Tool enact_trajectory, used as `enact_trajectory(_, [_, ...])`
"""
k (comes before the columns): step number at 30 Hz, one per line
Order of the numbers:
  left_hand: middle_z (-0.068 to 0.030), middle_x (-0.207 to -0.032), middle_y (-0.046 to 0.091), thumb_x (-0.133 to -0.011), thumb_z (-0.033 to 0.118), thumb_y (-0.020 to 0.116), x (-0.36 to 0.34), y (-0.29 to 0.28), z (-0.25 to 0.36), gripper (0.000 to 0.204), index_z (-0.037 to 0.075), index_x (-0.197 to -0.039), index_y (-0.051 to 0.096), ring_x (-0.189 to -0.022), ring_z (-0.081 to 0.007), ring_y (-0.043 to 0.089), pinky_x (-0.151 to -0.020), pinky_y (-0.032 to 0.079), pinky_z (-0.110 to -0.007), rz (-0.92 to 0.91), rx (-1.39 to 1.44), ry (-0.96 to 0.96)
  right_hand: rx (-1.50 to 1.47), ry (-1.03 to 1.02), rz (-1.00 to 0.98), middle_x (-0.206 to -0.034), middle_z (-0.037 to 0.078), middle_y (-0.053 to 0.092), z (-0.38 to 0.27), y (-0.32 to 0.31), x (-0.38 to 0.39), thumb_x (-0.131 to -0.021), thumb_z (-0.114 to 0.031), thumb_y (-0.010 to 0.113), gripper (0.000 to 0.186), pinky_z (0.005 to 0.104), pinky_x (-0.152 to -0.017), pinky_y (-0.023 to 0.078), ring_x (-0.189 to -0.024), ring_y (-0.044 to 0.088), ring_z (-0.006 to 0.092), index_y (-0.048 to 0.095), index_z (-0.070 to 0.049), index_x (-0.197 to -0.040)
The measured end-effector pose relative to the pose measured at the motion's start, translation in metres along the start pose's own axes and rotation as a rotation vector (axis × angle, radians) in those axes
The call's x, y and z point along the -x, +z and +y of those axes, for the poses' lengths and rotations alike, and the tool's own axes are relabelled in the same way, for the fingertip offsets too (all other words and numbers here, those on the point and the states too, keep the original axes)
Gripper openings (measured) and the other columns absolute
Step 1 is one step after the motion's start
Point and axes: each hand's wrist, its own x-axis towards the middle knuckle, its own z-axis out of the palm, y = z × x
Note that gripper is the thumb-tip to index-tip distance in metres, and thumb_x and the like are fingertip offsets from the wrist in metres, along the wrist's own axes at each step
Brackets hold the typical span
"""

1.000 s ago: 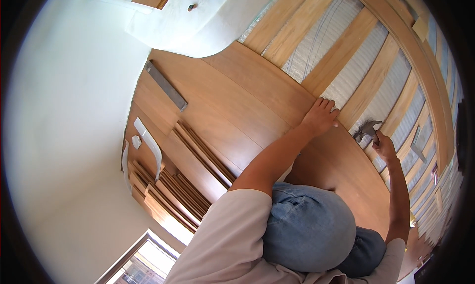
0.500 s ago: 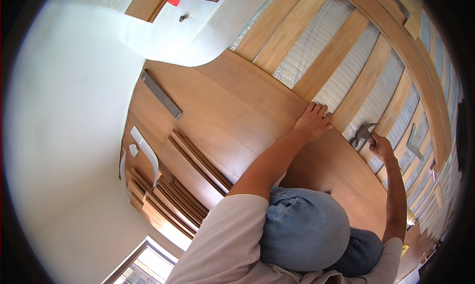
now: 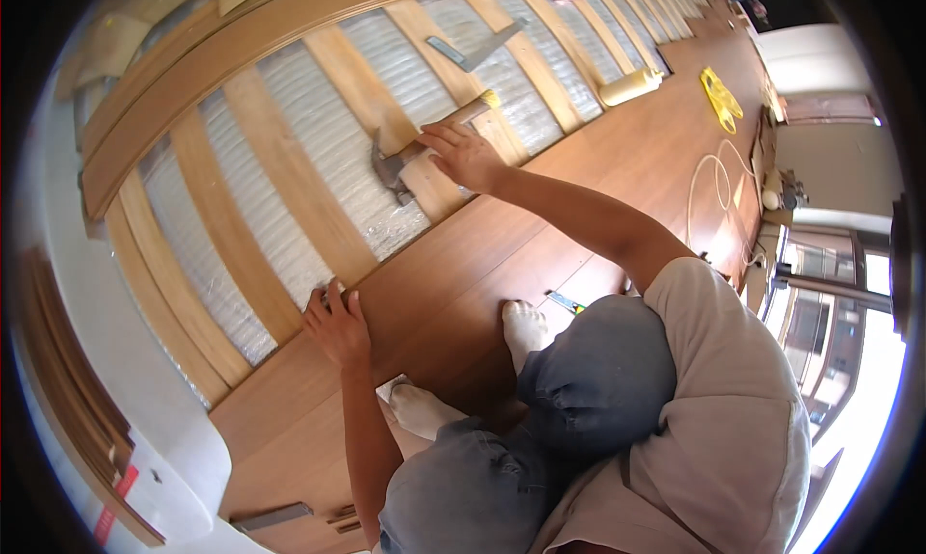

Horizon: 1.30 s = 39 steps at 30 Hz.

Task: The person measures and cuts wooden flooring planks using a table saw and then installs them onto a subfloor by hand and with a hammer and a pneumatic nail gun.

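Observation:
A claw hammer (image 3: 390,165) lies across the wooden battens (image 3: 359,81), its head toward my left and the yellow end of its handle toward the far right. My right hand (image 3: 465,157) is over the hammer's handle with fingers stretched out and not wrapped round it; I cannot tell whether they touch it. My left hand (image 3: 338,330) rests at the far edge of the laid brown floorboards (image 3: 453,265), fingers spread and their tips bent over that edge. Silvery foam sheeting (image 3: 289,125) shows between the battens.
A long brown board (image 3: 318,35) lies across the battens' far side. Beyond the hammer are a metal square (image 3: 477,51) and a cream tube (image 3: 631,87). A yellow plastic item (image 3: 721,101), pale cable (image 3: 712,192) and a small knife-like tool (image 3: 565,302) lie on the flooring.
My view has swung round to the right. The hammer, gripped upright in my right hand before, now lies on the battens with that hand's fingers loosened. My left hand stays at the board edge.

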Motion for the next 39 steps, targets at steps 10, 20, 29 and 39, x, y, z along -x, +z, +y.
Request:
enact_trajectory(10, [-0.0152, -0.13, 0.054, -0.102, 0.039, 0.055, 0.008, 0.001, 0.003, 0.039, 0.014, -0.13, 0.063, -0.119, -0.035, 0.05, -0.101, 0.039, -0.052, -0.069, -0.007, 0.113, 0.002, 0.22, -0.232, -0.166, 0.015, 0.02, 0.032, 0.0, 0.153, -0.104, -0.05, 0.037, 0.072, 0.0426, -0.127, 0.007, -0.155, 0.012, 0.0294, 0.025, -0.004, -0.158])
enact_trajectory(20, [-0.0177, -0.13, 0.053, -0.104, 0.044, 0.049, 0.003, 0.008, 0.003, 0.047, 0.01, -0.133, 0.06, -0.117, -0.0382, 0.05, -0.098, 0.041, -0.052, -0.076, -0.031, 0.132, 0.075, 0.367, -0.176, -0.166, 0.016, 0.018, 0.024, -0.003, 0.175, -0.105, -0.053, 0.033, 0.074, 0.0426, -0.127, 0.007, -0.155, 0.011, 0.0294, 0.023, -0.003, -0.158])
enact_trajectory(29, [-0.0218, -0.157, 0.033, -0.096, 0.03, 0.064, 0.046, -0.041, 0.009, 0.055, 0.013, -0.146, 0.05, -0.142, -0.0437, 0.033, -0.116, 0.03, -0.057, -0.239, 0.014, 0.403, 0.022, 0.405, -0.358, -0.167, 0.013, 0.016, -0.009, -0.042, 0.284, -0.106, -0.049, 0.035, 0.071, 0.0411, -0.127, 0.009, -0.156, 0.011, 0.0259, 0.019, -0.005, -0.159])
enact_trajectory(39, [-0.0148, -0.164, 0.026, -0.093, 0.026, 0.063, 0.218, -0.124, -0.084, 0.064, 0.024, -0.154, 0.041, -0.146, -0.0364, 0.034, -0.118, 0.031, -0.052, -0.592, -0.083, 0.424, 0.297, 1.128, 0.148, -0.097, 0.018, 0.065, 0.031, -0.099, 0.527, -0.093, -0.03, 0.069, 0.03, 0.0489, -0.09, 0.046, -0.097, 0.059, 0.0383, 0.066, -0.001, -0.1])
